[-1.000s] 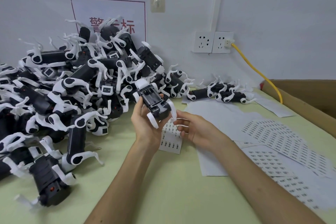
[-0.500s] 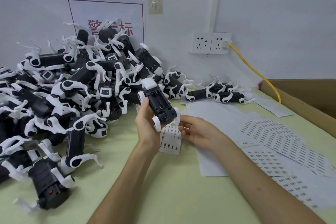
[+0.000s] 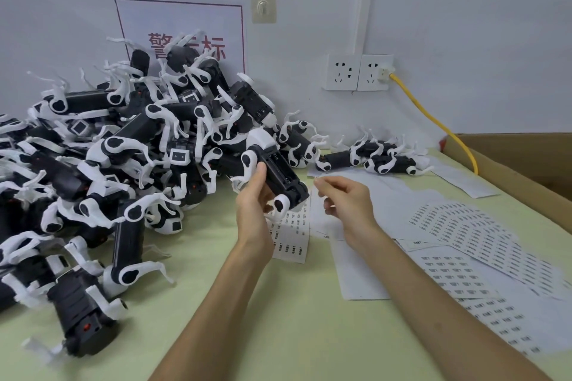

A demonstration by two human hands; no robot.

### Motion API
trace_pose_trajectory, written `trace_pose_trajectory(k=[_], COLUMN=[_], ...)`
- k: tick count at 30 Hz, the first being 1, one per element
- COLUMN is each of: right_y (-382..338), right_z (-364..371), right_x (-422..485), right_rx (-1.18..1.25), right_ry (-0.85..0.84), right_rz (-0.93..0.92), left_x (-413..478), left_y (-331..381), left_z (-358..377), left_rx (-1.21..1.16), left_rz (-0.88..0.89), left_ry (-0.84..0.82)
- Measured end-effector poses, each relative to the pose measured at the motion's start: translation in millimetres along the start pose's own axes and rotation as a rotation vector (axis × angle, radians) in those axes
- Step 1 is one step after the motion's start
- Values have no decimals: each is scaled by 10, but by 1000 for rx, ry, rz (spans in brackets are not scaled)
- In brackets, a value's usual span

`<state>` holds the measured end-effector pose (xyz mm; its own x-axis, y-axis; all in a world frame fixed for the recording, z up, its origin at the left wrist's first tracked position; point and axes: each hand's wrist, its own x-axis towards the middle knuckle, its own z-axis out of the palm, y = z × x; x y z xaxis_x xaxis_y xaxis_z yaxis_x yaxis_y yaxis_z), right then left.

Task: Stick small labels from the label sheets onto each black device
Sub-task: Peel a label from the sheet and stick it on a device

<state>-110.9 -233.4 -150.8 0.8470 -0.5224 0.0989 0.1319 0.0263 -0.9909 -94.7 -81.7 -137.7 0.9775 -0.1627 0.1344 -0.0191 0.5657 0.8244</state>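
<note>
Your left hand is gripping one black device up off the green table. The thumb is up along its left side next to a white leg, and the other fingers curl round underneath where you can't really see them. The device is tilted, with the white-capped end pointing up and away toward the big pile of devices. The near end dips down over the top edge of the small label sheet lying flat on the table. Its slotted face is turned up toward you.

Your right hand hangs just to the right of the device's lower end, close but not touching it. The thumb and forefinger tips are pressed together and the rest of the fingers are curled loosely under. I can't tell if there's actually a label pinched in there, it's too tiny to see.

More label sheets are fanned out on the right side of the table, overlapping each other. A couple of devices sit apart from the pile, back by the wall. There's a cardboard box at the right edge, and a yellow cable runs down from the wall socket.
</note>
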Motion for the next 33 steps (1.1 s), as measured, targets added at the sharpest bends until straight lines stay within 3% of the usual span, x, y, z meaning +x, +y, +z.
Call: trace_pose_trajectory(k=[7,15,23,33], right_y=[-112,-231,-131,-62], right_z=[-23,53,317,403], right_x=[-1,-148,-445,-528], right_rx=[340,679,720,789], right_ry=[-76,-346,-611,-576], right_rz=[122,217,385,463], left_x=[32,42,54,-15], left_y=[35,10,8,46], left_z=[-53,-77,-115,-29], left_rx=[-68,-266,-322,-262], left_rz=[-141,-195,-236,-316], left_ry=[12,59,-47,-43])
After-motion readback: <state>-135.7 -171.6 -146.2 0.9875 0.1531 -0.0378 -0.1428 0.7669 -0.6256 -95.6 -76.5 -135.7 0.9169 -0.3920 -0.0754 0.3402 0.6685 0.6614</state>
